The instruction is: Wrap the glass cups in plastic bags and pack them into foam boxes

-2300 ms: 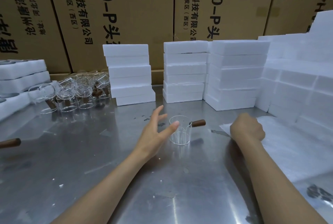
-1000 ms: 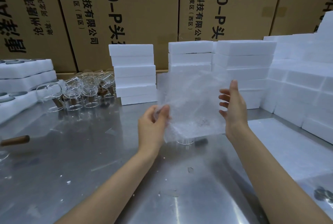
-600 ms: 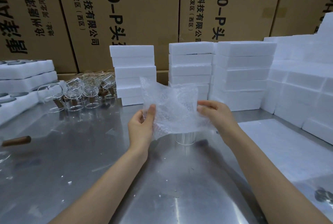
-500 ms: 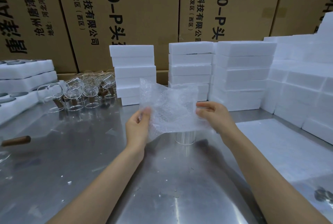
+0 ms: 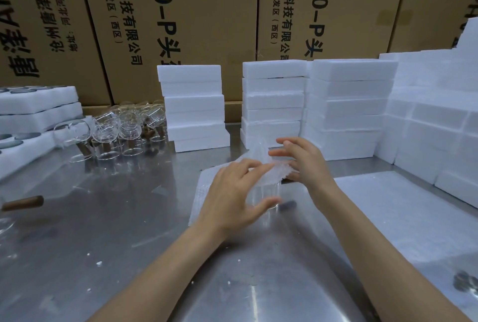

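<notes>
A clear glass cup [image 5: 266, 192] with a dark wooden handle stands on the steel table [image 5: 116, 218]. A bubble-wrap bag [image 5: 204, 192] is draped over its top and trails down to the table on the left. My left hand [image 5: 230, 197] lies on the bag with its fingers spread, the thumb beside the cup's wall. My right hand [image 5: 305, 163] is just behind the cup and holds the bag's right edge between thumb and fingers. Both hands are blurred. Stacks of white foam boxes [image 5: 274, 104] stand behind.
Several more glass cups [image 5: 121, 130] cluster at the back left beside foam trays [image 5: 38, 114]. Foam stacks [image 5: 194, 107] line the back and a foam wall [image 5: 434, 135] the right. A flat pile of white bags [image 5: 388, 213] lies at right. Cardboard cartons [image 5: 194, 11] stand behind. A wooden handle [image 5: 23, 202] pokes in at left.
My right hand took a bubble bag from the pile, and both hands spread it in the air. The bag has now come down over the cup, and my left hand lies flat on it.
</notes>
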